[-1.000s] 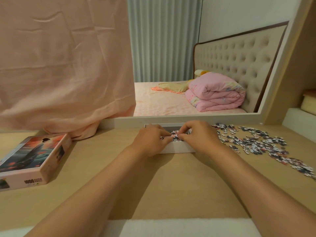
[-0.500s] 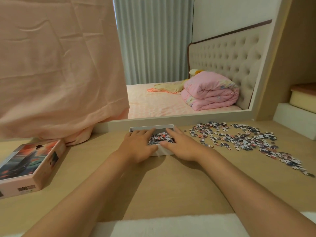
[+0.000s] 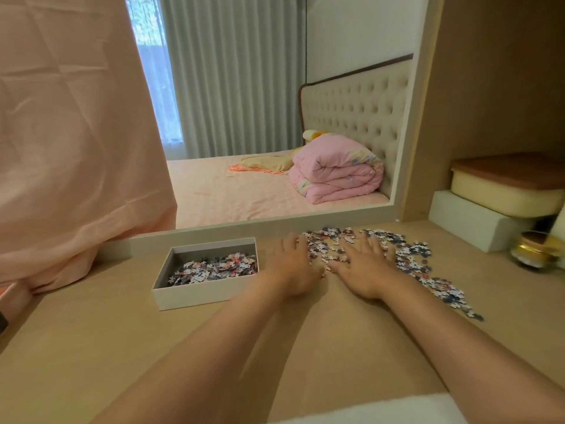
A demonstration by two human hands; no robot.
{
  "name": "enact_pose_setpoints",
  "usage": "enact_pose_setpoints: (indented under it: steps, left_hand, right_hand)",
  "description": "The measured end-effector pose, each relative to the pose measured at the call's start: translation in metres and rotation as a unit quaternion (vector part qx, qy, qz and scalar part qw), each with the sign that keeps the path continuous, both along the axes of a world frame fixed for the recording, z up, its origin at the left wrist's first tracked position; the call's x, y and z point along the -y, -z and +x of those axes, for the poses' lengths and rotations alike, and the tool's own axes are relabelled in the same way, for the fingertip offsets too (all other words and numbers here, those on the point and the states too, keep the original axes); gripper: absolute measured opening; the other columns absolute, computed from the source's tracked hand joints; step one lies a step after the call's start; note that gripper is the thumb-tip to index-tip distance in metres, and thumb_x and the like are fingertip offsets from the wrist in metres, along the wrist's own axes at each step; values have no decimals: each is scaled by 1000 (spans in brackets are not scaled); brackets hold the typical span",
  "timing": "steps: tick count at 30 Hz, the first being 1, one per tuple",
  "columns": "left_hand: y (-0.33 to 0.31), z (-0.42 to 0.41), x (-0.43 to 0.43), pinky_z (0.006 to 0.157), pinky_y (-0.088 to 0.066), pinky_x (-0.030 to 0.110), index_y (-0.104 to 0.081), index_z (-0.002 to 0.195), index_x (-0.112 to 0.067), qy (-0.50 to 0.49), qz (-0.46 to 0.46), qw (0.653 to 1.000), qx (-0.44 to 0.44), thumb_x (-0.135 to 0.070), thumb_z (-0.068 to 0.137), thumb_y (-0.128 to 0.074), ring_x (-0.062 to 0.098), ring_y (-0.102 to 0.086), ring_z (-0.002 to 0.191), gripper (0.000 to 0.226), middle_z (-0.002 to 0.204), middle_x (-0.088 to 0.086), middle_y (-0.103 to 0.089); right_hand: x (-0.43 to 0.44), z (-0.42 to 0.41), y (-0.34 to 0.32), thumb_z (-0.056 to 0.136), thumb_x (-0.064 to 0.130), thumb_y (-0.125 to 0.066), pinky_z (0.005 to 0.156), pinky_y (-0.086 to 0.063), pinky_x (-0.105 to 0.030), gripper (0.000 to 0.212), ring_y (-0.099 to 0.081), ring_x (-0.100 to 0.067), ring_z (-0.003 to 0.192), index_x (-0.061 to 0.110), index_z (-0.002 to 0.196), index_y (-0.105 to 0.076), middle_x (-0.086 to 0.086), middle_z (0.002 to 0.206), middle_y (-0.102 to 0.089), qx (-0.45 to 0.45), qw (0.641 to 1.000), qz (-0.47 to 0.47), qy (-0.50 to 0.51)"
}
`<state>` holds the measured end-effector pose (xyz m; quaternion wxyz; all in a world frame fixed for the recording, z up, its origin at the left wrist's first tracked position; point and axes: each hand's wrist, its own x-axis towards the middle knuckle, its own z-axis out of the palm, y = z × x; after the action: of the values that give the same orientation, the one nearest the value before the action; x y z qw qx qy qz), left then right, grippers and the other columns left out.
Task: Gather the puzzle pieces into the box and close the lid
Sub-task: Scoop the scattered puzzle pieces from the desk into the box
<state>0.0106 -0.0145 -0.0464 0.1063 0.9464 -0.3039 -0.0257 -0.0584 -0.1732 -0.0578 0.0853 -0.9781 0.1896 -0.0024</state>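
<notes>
The open box (image 3: 195, 296) lies long side left-right, near the desk's (image 3: 305, 347) back edge. Just right, left hand (image 3: 292, 266) and right hand (image 3: 365, 267) press flat on the scattered puzzle pieces (image 3: 409, 258).

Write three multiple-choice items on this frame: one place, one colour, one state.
1. Where is the box relative to the left hand and right hand? A) left of both B) right of both C) between them
2. The folded quilt is: A) green B) pink C) black
3. The hands are: A) fists B) open, fingers straight, at the loose pieces C) gripping a cup
Key: 1 A, the box stands left of both hands; 2 B, it is plainly pink; 3 B, fingers lie straight by the pieces.
</notes>
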Motion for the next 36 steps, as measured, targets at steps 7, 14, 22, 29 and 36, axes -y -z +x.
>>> enact_pose_setpoints:
  steps: [7, 14, 22, 29, 36]
  left_hand:
    - [22, 28, 25, 121, -9, 37, -10, 157, -15, 20, -49, 998, -27, -60, 96, -39, 26, -9, 150, 81, 163, 11, -12]
    - [25, 49, 41, 112, -27, 38, -41, 146, -21, 25, -150, 987, 50, -48, 98, -45, 26, -32, 136, 56, 146, 9, -41]
    - [31, 60, 46, 112, -24, 37, -36, 148, -17, 3, -93, 995, 21, -58, 96, -37, 28, -28, 138, 66, 150, 10, -37]
    - [27, 67, 56, 115, -22, 36, -30, 152, -17, 19, -170, 985, -4, -47, 97, -45, 25, -26, 142, 64, 155, 7, -33]
    - [26, 72, 61, 105, -38, 35, -46, 142, -23, 70, -190, 979, -29, -33, 95, -47, 25, -46, 128, 48, 137, 6, -54]
  right_hand:
    - [21, 9, 12, 93, 71, -25, 121, -3, -55, 71, -1, -30, 153, 40, 156, -17, -6, 166, -10, -19, 997, 45, -63]
    - [41, 43, -17, 99, 29, -50, 96, -44, -35, 23, -55, -18, 112, 29, 117, -66, 1, 128, -55, 147, 973, 155, -88]
    - [59, 84, 2, 102, 49, -37, 121, -19, -46, 55, -20, -29, 148, 27, 153, -35, -5, 161, -27, 48, 990, 99, -86]
    - [57, 90, -9, 98, 24, -51, 101, -45, -39, 27, -56, -19, 115, 21, 114, -73, 1, 120, -65, 187, 961, 160, -126]
    - [56, 90, -2, 95, 6, -48, 103, -44, -31, 36, -59, -16, 116, 16, 122, -70, -2, 126, -67, 133, 962, 187, -144]
